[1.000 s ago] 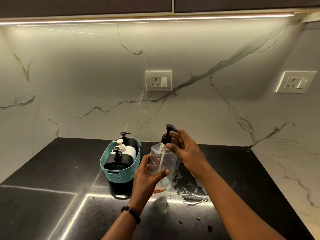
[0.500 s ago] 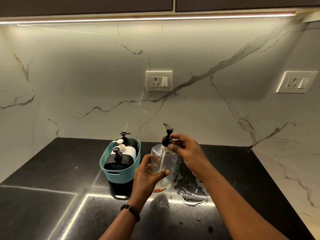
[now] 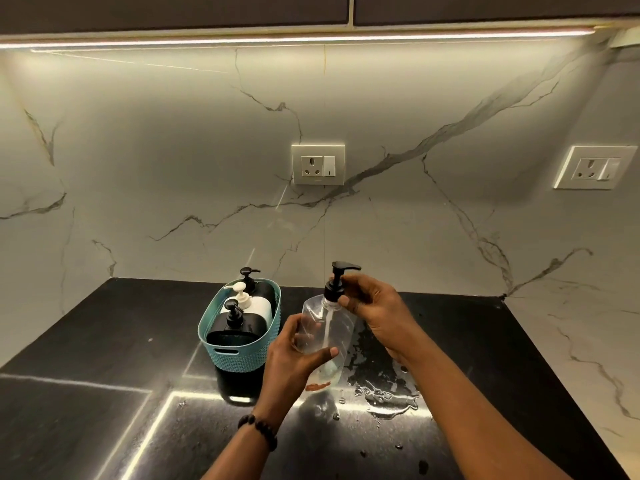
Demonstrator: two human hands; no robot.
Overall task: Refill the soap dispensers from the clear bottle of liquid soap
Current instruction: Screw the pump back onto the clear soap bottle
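At frame centre, the left hand (image 3: 294, 355) grips a clear bottle (image 3: 325, 327) while the right hand (image 3: 377, 306) pinches its black pump (image 3: 337, 282), a teal basket (image 3: 239, 351) of dispensers (image 3: 232, 327) just left, wet black countertop (image 3: 86, 341) open on both sides, marble wall (image 3: 173, 150) behind.

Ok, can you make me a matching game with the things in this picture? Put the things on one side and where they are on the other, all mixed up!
Things:
1. clear bottle
2. white dispenser
3. wall socket
4. puddle

Places:
A. on the marble wall
B. on the black counter, right of the bottle
C. in the teal basket, between two black dispensers
D. held in both hands

Pairs: 1-D, 2-C, 3-A, 4-B
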